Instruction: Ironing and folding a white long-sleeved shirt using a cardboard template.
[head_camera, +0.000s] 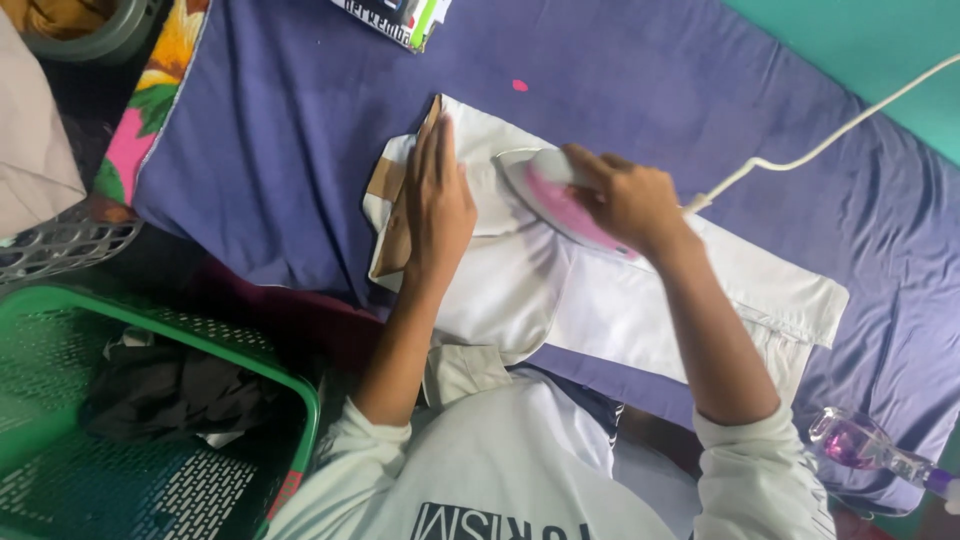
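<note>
Ironing in progress on a purple sheet (300, 130): my right hand (625, 200) is closed around the handle of a pink-and-white iron (550, 195), its nose pointing toward my left hand (437, 205), which lies flat with fingers stretched out on a white garment (600, 300). The garment's long axis runs from my left across to my right, and the iron sits on it just beside my left palm. A white cord (830, 140) trails off to the right; a green basket (150, 420) stands at my left.
</note>
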